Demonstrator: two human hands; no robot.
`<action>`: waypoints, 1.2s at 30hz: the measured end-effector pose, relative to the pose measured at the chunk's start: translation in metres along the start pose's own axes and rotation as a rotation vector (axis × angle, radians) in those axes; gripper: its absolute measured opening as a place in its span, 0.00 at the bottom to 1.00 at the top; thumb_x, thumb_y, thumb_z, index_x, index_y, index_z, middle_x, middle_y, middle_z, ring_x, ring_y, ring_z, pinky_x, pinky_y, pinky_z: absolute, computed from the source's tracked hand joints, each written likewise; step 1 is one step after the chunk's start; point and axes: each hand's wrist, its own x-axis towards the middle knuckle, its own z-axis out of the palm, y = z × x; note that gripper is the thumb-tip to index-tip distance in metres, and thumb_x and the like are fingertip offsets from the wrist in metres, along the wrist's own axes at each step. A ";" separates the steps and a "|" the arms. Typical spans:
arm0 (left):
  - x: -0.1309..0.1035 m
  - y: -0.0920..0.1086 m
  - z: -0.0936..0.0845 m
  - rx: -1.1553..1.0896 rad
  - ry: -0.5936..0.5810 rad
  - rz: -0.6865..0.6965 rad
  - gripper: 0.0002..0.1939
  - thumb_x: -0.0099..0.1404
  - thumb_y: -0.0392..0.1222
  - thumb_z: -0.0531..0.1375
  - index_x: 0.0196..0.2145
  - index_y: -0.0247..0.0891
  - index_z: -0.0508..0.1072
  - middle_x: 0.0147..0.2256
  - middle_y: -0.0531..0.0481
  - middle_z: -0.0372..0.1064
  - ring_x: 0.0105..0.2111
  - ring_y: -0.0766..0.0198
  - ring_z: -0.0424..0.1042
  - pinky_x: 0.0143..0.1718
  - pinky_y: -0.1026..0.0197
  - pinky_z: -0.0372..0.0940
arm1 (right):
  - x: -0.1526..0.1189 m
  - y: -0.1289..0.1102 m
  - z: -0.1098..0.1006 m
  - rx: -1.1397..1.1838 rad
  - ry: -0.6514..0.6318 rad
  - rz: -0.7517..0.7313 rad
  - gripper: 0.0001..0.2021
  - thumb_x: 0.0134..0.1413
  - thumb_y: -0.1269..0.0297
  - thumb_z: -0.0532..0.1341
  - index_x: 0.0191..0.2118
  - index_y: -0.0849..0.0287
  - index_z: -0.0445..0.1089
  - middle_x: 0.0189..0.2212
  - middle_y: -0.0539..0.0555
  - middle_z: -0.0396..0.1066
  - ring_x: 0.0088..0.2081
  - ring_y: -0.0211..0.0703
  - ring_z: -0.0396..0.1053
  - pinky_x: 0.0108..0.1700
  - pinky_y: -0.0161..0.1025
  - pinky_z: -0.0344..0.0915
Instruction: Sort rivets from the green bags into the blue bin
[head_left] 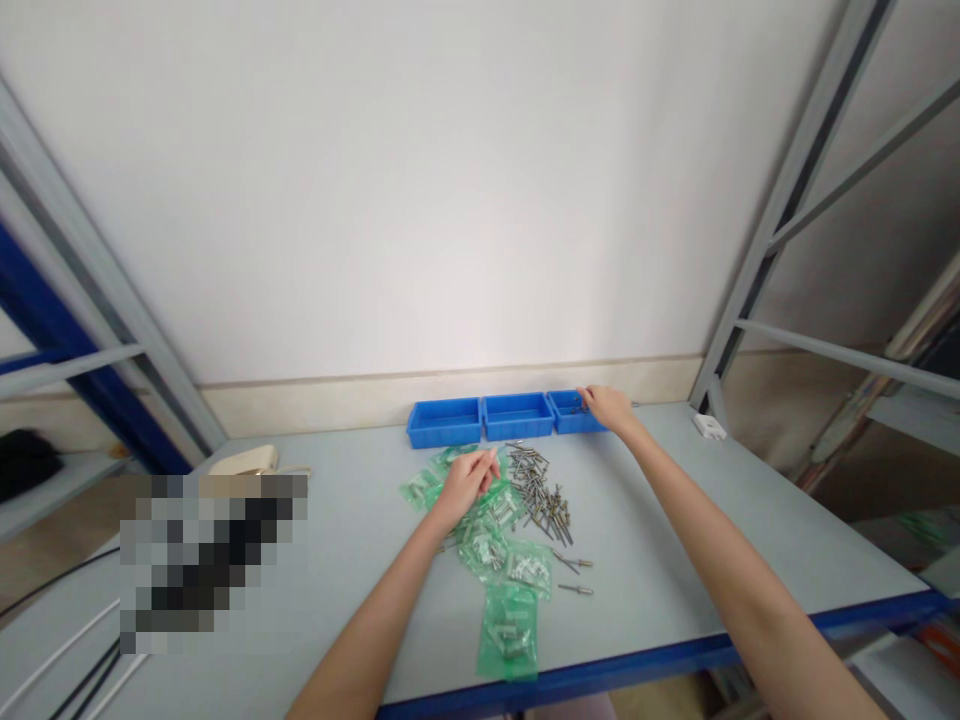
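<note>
Fasteners point(551, 512), slim and silvery, lie heaped beside green plastic bags point(504, 508).

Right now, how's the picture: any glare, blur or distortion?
In the head view, soft light on the wall; wide-angle stretch seems to splay the metal uprights; faint shine on the green bags; loose metal pins slightly soft; a pixelated patch hides part of the table at left.
</note>
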 end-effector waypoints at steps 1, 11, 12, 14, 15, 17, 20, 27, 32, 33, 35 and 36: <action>0.000 0.000 -0.001 0.000 0.009 -0.001 0.27 0.61 0.61 0.47 0.22 0.34 0.65 0.12 0.58 0.53 0.13 0.72 0.52 0.17 0.67 0.50 | 0.000 0.003 0.000 -0.011 0.011 0.010 0.20 0.60 0.57 0.48 0.29 0.63 0.73 0.31 0.63 0.73 0.35 0.50 0.69 0.35 0.39 0.57; -0.004 0.002 0.006 0.082 -0.039 0.006 0.25 0.61 0.59 0.48 0.22 0.35 0.65 0.13 0.57 0.54 0.15 0.70 0.54 0.18 0.67 0.50 | -0.067 -0.023 0.073 0.063 -0.095 -0.243 0.09 0.51 0.59 0.60 0.36 0.57 0.72 0.37 0.55 0.70 0.42 0.47 0.66 0.39 0.37 0.58; -0.004 0.002 0.006 0.088 -0.046 0.009 0.25 0.62 0.59 0.48 0.22 0.35 0.65 0.13 0.57 0.54 0.15 0.70 0.54 0.18 0.67 0.50 | -0.070 -0.025 0.077 0.053 -0.091 -0.241 0.08 0.51 0.61 0.60 0.35 0.57 0.72 0.37 0.55 0.69 0.42 0.47 0.66 0.40 0.37 0.58; -0.003 0.002 0.005 0.095 -0.037 0.011 0.25 0.62 0.59 0.47 0.22 0.35 0.65 0.13 0.57 0.53 0.14 0.70 0.53 0.19 0.66 0.50 | -0.072 -0.026 0.079 0.050 -0.091 -0.245 0.06 0.52 0.64 0.59 0.34 0.58 0.71 0.37 0.56 0.69 0.43 0.47 0.65 0.41 0.38 0.57; -0.003 0.002 0.005 0.100 -0.027 0.011 0.25 0.62 0.59 0.47 0.22 0.35 0.65 0.13 0.58 0.53 0.14 0.70 0.53 0.19 0.66 0.50 | -0.072 -0.026 0.079 0.052 -0.091 -0.246 0.05 0.53 0.65 0.59 0.33 0.58 0.71 0.38 0.56 0.69 0.44 0.48 0.64 0.41 0.38 0.57; -0.003 0.002 0.004 0.114 -0.013 0.009 0.25 0.62 0.59 0.47 0.22 0.35 0.65 0.12 0.58 0.52 0.14 0.70 0.53 0.19 0.66 0.50 | -0.073 -0.025 0.076 0.049 -0.079 -0.239 0.05 0.53 0.66 0.59 0.32 0.58 0.71 0.38 0.57 0.70 0.45 0.49 0.64 0.42 0.40 0.56; -0.003 0.002 0.003 0.141 -0.028 0.015 0.25 0.63 0.58 0.46 0.21 0.35 0.65 0.13 0.57 0.53 0.14 0.70 0.53 0.20 0.66 0.51 | -0.074 -0.024 0.071 0.068 -0.046 -0.213 0.05 0.54 0.67 0.58 0.32 0.59 0.71 0.37 0.57 0.71 0.44 0.51 0.65 0.43 0.41 0.55; -0.007 0.007 0.008 0.208 -0.046 0.066 0.17 0.64 0.53 0.48 0.30 0.37 0.65 0.14 0.59 0.56 0.15 0.69 0.55 0.22 0.66 0.51 | -0.088 -0.046 0.053 0.426 -0.040 -0.363 0.06 0.55 0.67 0.57 0.32 0.58 0.71 0.31 0.52 0.73 0.35 0.42 0.67 0.39 0.36 0.58; -0.009 0.009 0.010 0.232 -0.110 0.088 0.17 0.64 0.52 0.49 0.25 0.37 0.62 0.14 0.58 0.56 0.16 0.68 0.56 0.23 0.66 0.53 | -0.109 -0.065 0.044 0.430 -0.037 -0.461 0.04 0.53 0.66 0.59 0.31 0.56 0.72 0.30 0.51 0.73 0.36 0.42 0.66 0.37 0.35 0.57; -0.010 0.009 0.010 0.229 -0.114 0.087 0.17 0.64 0.51 0.49 0.24 0.37 0.61 0.14 0.58 0.56 0.16 0.69 0.56 0.23 0.66 0.53 | -0.112 -0.066 0.042 0.432 -0.036 -0.460 0.04 0.53 0.66 0.60 0.31 0.56 0.73 0.30 0.50 0.73 0.36 0.42 0.66 0.37 0.35 0.57; -0.010 0.009 0.010 0.206 -0.111 0.081 0.17 0.64 0.51 0.50 0.24 0.37 0.61 0.14 0.58 0.56 0.16 0.69 0.56 0.23 0.66 0.53 | -0.113 -0.067 0.041 0.445 -0.036 -0.450 0.05 0.53 0.64 0.60 0.32 0.55 0.73 0.30 0.50 0.73 0.36 0.42 0.67 0.38 0.35 0.57; -0.010 0.009 0.010 0.188 -0.111 0.077 0.17 0.64 0.51 0.50 0.24 0.37 0.61 0.15 0.58 0.56 0.16 0.70 0.55 0.22 0.67 0.52 | -0.112 -0.067 0.042 0.453 -0.035 -0.431 0.05 0.53 0.63 0.60 0.32 0.55 0.73 0.30 0.50 0.74 0.36 0.43 0.67 0.38 0.35 0.57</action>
